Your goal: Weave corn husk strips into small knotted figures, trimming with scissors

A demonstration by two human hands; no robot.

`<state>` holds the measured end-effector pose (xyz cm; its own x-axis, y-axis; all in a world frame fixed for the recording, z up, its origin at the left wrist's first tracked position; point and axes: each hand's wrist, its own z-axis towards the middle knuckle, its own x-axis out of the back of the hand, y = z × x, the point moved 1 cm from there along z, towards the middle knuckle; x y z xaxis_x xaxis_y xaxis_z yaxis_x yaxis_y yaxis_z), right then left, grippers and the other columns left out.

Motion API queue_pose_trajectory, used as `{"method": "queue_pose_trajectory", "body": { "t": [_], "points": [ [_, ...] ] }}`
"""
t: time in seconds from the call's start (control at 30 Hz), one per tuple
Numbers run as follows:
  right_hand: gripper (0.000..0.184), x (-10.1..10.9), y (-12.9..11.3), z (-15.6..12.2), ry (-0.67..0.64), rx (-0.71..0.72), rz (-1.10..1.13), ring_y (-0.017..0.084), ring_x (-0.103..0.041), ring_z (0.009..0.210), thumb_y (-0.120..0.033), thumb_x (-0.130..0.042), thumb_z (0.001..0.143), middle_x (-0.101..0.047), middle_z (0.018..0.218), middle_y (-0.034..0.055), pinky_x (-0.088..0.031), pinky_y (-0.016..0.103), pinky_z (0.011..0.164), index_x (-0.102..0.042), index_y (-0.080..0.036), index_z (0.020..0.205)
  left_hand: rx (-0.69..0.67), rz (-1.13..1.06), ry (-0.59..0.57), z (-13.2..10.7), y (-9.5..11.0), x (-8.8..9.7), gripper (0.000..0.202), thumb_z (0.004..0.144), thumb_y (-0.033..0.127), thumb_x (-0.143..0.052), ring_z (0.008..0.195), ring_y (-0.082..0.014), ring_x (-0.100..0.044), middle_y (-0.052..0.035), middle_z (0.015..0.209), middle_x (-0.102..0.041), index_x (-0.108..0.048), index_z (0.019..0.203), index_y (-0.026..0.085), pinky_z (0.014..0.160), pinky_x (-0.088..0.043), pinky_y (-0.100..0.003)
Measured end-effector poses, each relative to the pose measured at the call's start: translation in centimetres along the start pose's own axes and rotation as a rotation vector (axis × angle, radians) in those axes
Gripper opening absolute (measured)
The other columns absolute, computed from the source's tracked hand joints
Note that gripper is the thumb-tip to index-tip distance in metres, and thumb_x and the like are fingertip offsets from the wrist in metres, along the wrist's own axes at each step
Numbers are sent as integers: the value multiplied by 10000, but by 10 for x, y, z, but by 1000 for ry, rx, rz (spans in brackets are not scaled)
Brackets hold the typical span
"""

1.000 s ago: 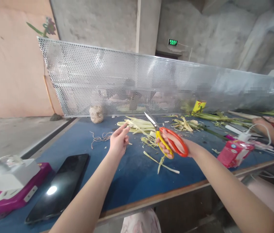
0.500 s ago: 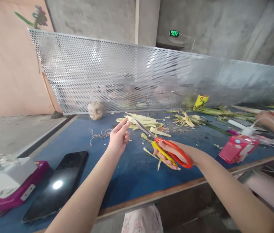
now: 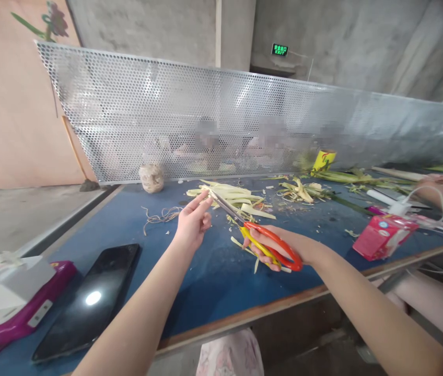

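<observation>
My right hand [image 3: 284,249] grips scissors [image 3: 260,235] with one orange and one yellow handle loop. The blades point up and left, and their tip lies close to the fingertips of my left hand [image 3: 192,222]. My left hand hovers over the blue table [image 3: 213,282] with index and thumb stretched forward together, the other fingers curled; I cannot make out anything between them. A pile of pale yellow leaf strips [image 3: 233,198] lies just beyond both hands. Cut scraps [image 3: 256,258] lie under the scissors.
A black phone [image 3: 88,300] and a magenta case with a white charger [image 3: 8,297] lie at the left. A pink carton [image 3: 382,235] and white cables sit at right near another person's hands [image 3: 441,190]. A perforated metal screen [image 3: 221,120] closes the table's far side.
The scissors have tilted down and swung left, so the blade tip now sits beside my left fingertips. My left hand has barely moved.
</observation>
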<state>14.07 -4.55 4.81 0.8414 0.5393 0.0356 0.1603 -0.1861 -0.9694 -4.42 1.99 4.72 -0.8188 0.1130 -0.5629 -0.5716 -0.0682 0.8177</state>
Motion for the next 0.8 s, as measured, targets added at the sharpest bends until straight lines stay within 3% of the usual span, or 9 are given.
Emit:
{"method": "queue_pose_trajectory", "body": {
  "t": [0.37,0.57,0.8],
  "points": [
    [450,-5,-4,12,145,-126,-109,46,-385,412,-623,-565,698,-387,556,-66,-353,144,330,-478,-200,824,-6,45,83,4,-3,5,523,523,195,-795,330,12,-343,63,533,-511,-645,1019,126,310,-230,-130],
    [436,-4,6,28,168,-65,-187,72,-378,412,-628,-541,710,-377,561,-62,-336,189,325,-445,-218,824,35,54,142,2,-4,4,530,542,186,-786,316,14,-348,40,577,-551,-620,1037,93,283,-175,-133],
    [417,-10,2,31,223,-17,-290,80,-343,443,-603,-581,691,-342,542,-58,-278,194,367,-473,-218,809,58,52,186,3,-5,5,414,569,156,-766,317,6,-405,6,657,-615,-640,961,107,277,-207,-142]
  ]
}}
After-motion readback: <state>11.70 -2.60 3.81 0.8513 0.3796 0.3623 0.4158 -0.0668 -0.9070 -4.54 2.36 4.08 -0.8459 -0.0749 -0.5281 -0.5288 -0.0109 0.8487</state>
